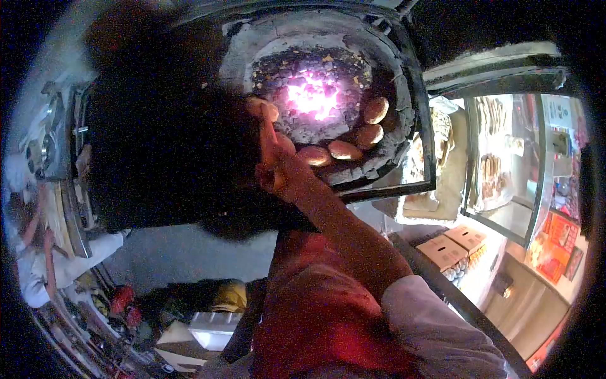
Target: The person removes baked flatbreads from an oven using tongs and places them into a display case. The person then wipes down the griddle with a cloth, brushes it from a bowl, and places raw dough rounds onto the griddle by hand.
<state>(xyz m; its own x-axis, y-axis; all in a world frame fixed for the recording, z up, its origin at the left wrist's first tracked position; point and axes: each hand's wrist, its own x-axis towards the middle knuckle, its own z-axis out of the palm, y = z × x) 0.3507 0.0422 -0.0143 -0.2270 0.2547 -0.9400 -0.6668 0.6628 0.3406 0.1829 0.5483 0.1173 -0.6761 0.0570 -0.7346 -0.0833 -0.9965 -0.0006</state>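
Note:
A round oven (395, 134) with a pale, rough rim holds glowing coals (312, 95). Several rounded, bun-like pieces of bread (345, 150) sit in a curved row around the coals along the near and right side. My right hand (278, 161) reaches over the oven's near left edge, next to the left end of this row. Its fingers look bent and pressed together, partly lost in shadow; what they hold, if anything, cannot be made out. My left hand does not show.
A large dark shape (164, 139) covers the left of the oven. Right stand a lit glass case (505, 158) with stacked flat food and cartons (444, 251). Lower left are a white container (214, 328) and a person's pale sleeve (95, 252).

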